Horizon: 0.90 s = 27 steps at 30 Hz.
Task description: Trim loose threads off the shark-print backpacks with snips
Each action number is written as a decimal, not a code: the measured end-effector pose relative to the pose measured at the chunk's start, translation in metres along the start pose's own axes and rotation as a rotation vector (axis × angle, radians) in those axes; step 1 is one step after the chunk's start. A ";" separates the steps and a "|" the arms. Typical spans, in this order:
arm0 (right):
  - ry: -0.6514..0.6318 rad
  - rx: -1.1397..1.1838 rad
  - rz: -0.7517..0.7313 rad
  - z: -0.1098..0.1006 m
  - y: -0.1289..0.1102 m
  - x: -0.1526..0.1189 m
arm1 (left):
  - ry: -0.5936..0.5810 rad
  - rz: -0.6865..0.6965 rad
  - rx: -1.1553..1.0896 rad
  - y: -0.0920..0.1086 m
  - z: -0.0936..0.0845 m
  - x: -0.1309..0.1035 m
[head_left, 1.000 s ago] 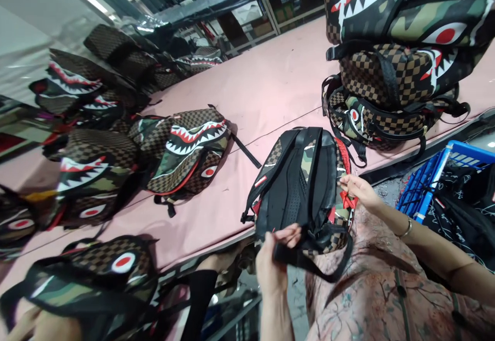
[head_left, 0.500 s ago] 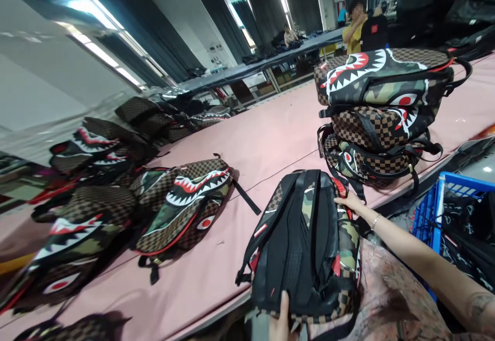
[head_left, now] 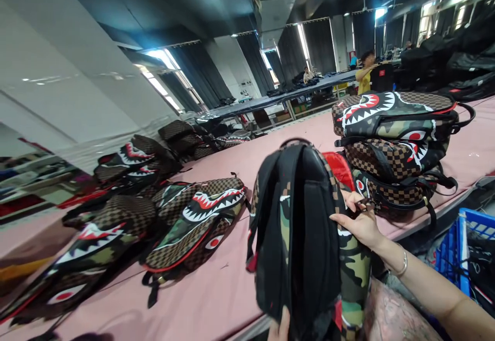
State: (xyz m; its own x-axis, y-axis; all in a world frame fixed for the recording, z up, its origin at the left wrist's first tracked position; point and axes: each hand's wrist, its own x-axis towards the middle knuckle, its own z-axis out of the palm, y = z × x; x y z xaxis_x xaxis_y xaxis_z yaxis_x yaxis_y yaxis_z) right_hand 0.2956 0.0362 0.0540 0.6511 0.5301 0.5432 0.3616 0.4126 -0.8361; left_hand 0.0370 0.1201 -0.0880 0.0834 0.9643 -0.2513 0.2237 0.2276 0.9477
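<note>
A backpack (head_left: 309,238) with black straps and a camouflage side stands tilted at the table's front edge, its strap side facing me. My right hand (head_left: 359,222), with a bracelet on the wrist, grips its right side near the zipper, beside a red flap (head_left: 340,171). At the backpack's bottom my left hand (head_left: 280,325) holds the lower edge; only the thumb and part of the hand show. To the right rises a stack of shark-mouth backpacks (head_left: 394,119). Another checkered shark-mouth backpack (head_left: 201,222) lies on the left.
More backpacks (head_left: 104,248) lie along the left of the pink table (head_left: 286,130). A blue crate (head_left: 460,248) with dark items stands at the lower right. Black bags (head_left: 444,68) are heaped at the back right. A person in yellow (head_left: 364,75) is beyond the table.
The backpack has been raised and tipped more upright, and the red flap now shows at its right. My right hand has moved down relative to its top. The view has tilted up.
</note>
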 end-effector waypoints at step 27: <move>-0.247 -0.188 0.058 0.013 0.020 -0.067 | -0.468 0.421 -0.476 0.152 0.072 -0.022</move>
State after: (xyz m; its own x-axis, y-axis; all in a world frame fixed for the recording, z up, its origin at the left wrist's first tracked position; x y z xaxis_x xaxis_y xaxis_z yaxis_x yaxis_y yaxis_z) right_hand 0.2506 0.0190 0.0023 0.5007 0.7224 0.4769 0.4605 0.2442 -0.8534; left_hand 0.1390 0.1235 0.0471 0.4923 0.8492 0.1908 -0.3485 -0.0086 0.9373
